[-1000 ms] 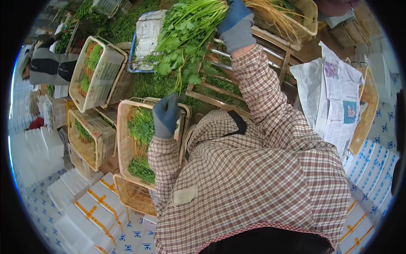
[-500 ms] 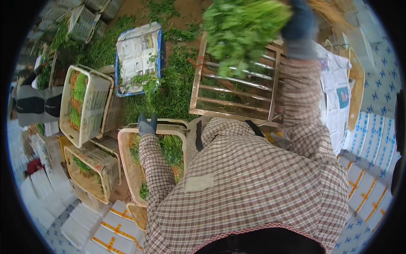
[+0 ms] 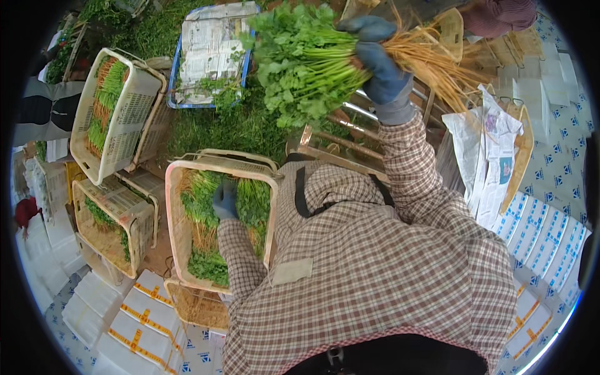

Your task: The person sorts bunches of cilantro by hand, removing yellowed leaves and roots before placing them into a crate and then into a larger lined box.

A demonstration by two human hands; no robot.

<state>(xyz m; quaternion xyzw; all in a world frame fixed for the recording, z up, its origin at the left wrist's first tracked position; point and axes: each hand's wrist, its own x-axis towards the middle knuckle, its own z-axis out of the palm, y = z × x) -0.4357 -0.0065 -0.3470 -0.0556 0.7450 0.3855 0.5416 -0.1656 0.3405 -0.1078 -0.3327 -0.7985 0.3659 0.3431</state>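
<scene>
My right hand (image 3: pixel 382 62), in a blue glove, is closed around a thick bunch of coriander (image 3: pixel 306 65). The leaves point left, and long tan roots (image 3: pixel 431 56) trail out to the right. The bunch hangs in the air above a metal slatted rack (image 3: pixel 340 147). My left hand (image 3: pixel 225 199), gloved alike, reaches down inside a pale plastic crate (image 3: pixel 172 225). It touches the bundled greens (image 3: pixel 200 200) lying there in rows. Its fingertips are lost among the leaves, so their grip cannot be made out.
A blue-rimmed bin lined with newspaper (image 3: pixel 209 53) stands on ground strewn with loose greens. More crates are at left, one holding bundles (image 3: pixel 119 128). Newspaper sheets (image 3: pixel 494 150) hang over a crate at right. White foam boxes (image 3: pixel 147 319) are stacked lower left. Another person's sleeve (image 3: pixel 497 15) shows top right.
My left hand has gone from the crate's far rim down into the greens inside. My right hand has drawn the coriander leftward, turning it so the roots now show. The view has shifted.
</scene>
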